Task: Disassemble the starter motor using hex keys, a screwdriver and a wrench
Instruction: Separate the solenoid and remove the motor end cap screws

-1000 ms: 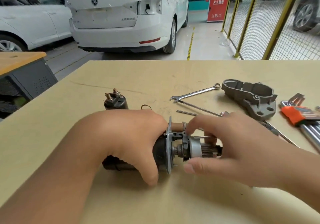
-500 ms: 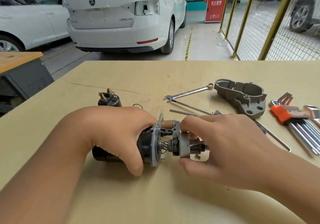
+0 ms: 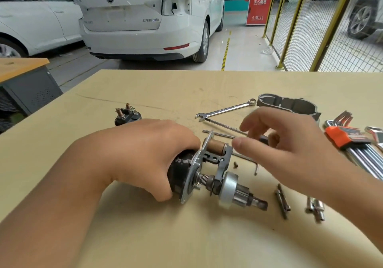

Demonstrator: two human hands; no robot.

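A: Head view puts the starter motor (image 3: 207,176) low in the middle of the frame, lying on its side on the table (image 3: 186,89); why is it held that way?

B: I judge it is to keep it from rolling; the left hand (image 3: 145,153) wraps its fingers and thumb round the dark body, left of the flat mounting plate (image 3: 195,166), so the shaft end points to the lower right and stays exposed.

A: And the right hand (image 3: 290,149)?

B: It grasps nothing; its fingers are loosely spread above the brown plunger (image 3: 215,145) and the shift fork (image 3: 220,164), close to them but, as far as I can tell, not touching.

A: So the drive end is bare?

B: Yes; the grey nose housing (image 3: 290,106) sits apart at the upper right, near the wrench (image 3: 226,110), which suggests the front cover is already off; the pinion assembly (image 3: 232,193) and fork look like the next parts to come away.

A: The tools?

B: The hex keys (image 3: 356,143) in their orange holder lie at the right edge, within reach of the free hand; long bolts (image 3: 281,200) and a small screw (image 3: 235,165) rest just right of the motor, kept close so they are not lost, I think; the solenoid (image 3: 127,115) stands beyond the left hand.
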